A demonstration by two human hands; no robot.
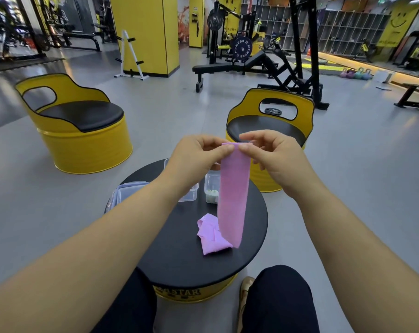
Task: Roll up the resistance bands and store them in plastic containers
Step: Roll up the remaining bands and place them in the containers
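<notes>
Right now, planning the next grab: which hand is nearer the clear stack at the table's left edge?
Left. The left hand is raised just right of the clear stack; the right hand farther right.

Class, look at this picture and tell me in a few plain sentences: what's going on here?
A seated person holds a pink resistance band up by its top edge. The left hand and the right hand each pinch one corner. The band hangs straight down, and its lower end lies crumpled on the round black table. Clear plastic containers stand on the table behind it, partly hidden by the left arm. The band is not in a container yet, and rolling has barely begun, if at all.
</notes>
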